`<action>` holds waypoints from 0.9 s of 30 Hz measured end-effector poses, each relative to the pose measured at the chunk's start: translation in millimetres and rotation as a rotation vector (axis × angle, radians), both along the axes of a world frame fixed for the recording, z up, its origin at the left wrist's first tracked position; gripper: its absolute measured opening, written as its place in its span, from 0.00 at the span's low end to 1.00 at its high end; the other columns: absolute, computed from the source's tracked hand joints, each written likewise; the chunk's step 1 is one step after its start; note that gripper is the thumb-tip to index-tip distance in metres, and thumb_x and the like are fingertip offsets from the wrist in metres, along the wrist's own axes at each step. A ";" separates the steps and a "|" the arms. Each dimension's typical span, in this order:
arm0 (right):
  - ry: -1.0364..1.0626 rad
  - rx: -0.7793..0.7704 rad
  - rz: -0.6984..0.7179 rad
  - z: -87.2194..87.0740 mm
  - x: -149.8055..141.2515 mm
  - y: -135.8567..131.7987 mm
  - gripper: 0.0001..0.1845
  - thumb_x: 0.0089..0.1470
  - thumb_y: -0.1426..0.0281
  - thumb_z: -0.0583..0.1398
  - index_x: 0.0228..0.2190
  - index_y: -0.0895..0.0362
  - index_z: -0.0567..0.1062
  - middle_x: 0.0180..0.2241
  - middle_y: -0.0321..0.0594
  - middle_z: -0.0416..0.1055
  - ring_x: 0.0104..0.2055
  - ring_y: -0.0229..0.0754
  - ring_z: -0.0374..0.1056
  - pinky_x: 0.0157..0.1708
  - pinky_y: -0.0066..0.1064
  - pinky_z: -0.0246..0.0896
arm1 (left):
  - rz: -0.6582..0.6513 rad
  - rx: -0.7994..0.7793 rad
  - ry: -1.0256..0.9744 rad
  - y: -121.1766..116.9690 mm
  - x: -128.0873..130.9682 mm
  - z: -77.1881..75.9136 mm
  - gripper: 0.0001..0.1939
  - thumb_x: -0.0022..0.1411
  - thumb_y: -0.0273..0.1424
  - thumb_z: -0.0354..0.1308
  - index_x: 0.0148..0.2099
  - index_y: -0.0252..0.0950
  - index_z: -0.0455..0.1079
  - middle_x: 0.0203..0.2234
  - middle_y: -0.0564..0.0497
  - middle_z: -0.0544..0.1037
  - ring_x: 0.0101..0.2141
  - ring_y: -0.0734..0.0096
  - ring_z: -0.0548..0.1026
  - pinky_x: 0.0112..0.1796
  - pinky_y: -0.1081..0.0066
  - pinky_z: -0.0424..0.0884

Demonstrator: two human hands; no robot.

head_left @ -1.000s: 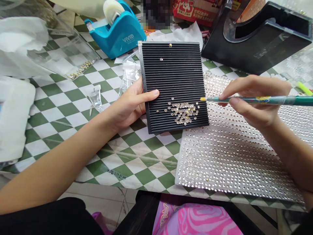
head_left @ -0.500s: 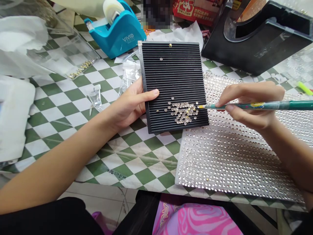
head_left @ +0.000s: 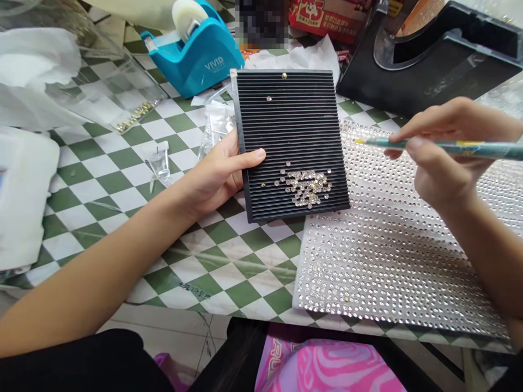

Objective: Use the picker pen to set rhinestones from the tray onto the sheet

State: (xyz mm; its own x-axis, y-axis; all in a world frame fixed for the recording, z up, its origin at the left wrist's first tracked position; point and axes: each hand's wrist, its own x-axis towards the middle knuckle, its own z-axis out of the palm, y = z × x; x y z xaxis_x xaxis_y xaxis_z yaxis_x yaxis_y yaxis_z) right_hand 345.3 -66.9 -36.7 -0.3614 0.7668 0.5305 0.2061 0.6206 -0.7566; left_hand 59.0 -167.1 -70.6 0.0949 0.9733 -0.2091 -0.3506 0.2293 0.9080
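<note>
My left hand (head_left: 223, 177) grips the left edge of a black ridged tray (head_left: 292, 130), its thumb on the grooves and the other fingers hidden beneath. Small clear rhinestones (head_left: 304, 188) lie bunched near the tray's lower right, with a few scattered stones apart from them. Between the thumb and fingers of my right hand (head_left: 441, 147) is a green pen-like stick (head_left: 441, 146) with a yellow tip. That tip is to the right of the tray, over a white sheet (head_left: 368, 261) covered in rows of shiny stones. Whether a stone clings to the tip I cannot tell.
A blue tape dispenser (head_left: 200, 54) stands behind the tray, and a larger black dispenser (head_left: 433, 71) at the back right. On the left are a clear box (head_left: 122, 81) holding gold pieces, a small plastic bag (head_left: 159, 163) and a white object (head_left: 24, 201).
My right hand has moved up and to the right with the stick, whose tip has left the rhinestones on the tray. My left hand and the tray stay nearly still.
</note>
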 end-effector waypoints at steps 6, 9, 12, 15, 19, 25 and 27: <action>-0.037 0.130 -0.119 -16.3 -1.0 20.9 0.07 0.45 0.76 0.62 0.27 0.58 0.82 0.22 0.37 0.74 0.22 0.37 0.70 0.20 0.29 0.57 | -0.011 0.015 0.011 1.4 -1.8 -2.7 0.31 0.62 0.29 0.67 0.64 0.30 0.62 0.62 0.41 0.75 0.61 0.45 0.74 0.51 0.57 0.80; -0.119 0.101 -0.155 -19.0 1.5 23.5 0.07 0.44 0.75 0.61 0.26 0.57 0.81 0.23 0.36 0.74 0.23 0.37 0.70 0.23 0.30 0.57 | -0.016 0.023 0.026 2.0 -2.5 -3.1 0.31 0.61 0.30 0.67 0.63 0.31 0.63 0.62 0.41 0.75 0.61 0.45 0.74 0.50 0.57 0.80; -0.142 0.099 -0.181 -18.6 2.7 23.6 0.06 0.44 0.74 0.61 0.25 0.56 0.80 0.22 0.35 0.74 0.23 0.37 0.69 0.24 0.32 0.56 | 0.007 -0.005 0.049 1.2 -0.5 -0.5 0.31 0.60 0.32 0.70 0.62 0.34 0.64 0.62 0.42 0.75 0.61 0.44 0.74 0.49 0.58 0.81; -0.140 0.091 -0.171 -18.2 2.8 24.3 0.04 0.44 0.74 0.63 0.24 0.55 0.79 0.21 0.37 0.74 0.22 0.38 0.69 0.23 0.33 0.56 | 0.036 -0.032 0.059 -0.5 2.3 2.8 0.33 0.56 0.34 0.73 0.61 0.36 0.67 0.62 0.43 0.75 0.61 0.42 0.73 0.49 0.57 0.80; -0.140 0.098 -0.160 -19.4 4.2 26.4 0.06 0.43 0.75 0.62 0.23 0.53 0.79 0.22 0.36 0.75 0.22 0.38 0.67 0.24 0.33 0.57 | 0.040 -0.042 0.062 -1.4 3.2 3.7 0.33 0.56 0.35 0.73 0.61 0.36 0.67 0.62 0.43 0.76 0.61 0.42 0.73 0.50 0.56 0.79; -0.130 0.094 -0.148 -19.1 4.5 26.5 0.06 0.43 0.75 0.63 0.24 0.54 0.80 0.22 0.37 0.75 0.22 0.38 0.67 0.22 0.33 0.55 | 0.038 -0.052 0.080 -1.2 2.1 3.3 0.37 0.54 0.34 0.73 0.64 0.36 0.65 0.62 0.44 0.75 0.62 0.41 0.71 0.49 0.56 0.80; -0.101 0.108 -0.143 -18.3 3.3 25.8 0.06 0.43 0.75 0.63 0.23 0.54 0.80 0.21 0.37 0.74 0.21 0.37 0.66 0.22 0.33 0.54 | 0.036 -0.049 0.078 -1.1 2.1 3.1 0.37 0.54 0.34 0.73 0.64 0.37 0.66 0.62 0.45 0.75 0.62 0.41 0.71 0.50 0.55 0.80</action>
State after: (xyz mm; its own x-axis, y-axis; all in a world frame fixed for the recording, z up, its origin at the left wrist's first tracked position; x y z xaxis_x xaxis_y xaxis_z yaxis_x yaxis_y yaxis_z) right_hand 348.6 -41.1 -54.9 -0.3086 0.7545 0.5793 0.3689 0.6563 -0.6582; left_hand 61.0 -168.2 -67.5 0.0416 0.9642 -0.2619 -0.2884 0.2625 0.9208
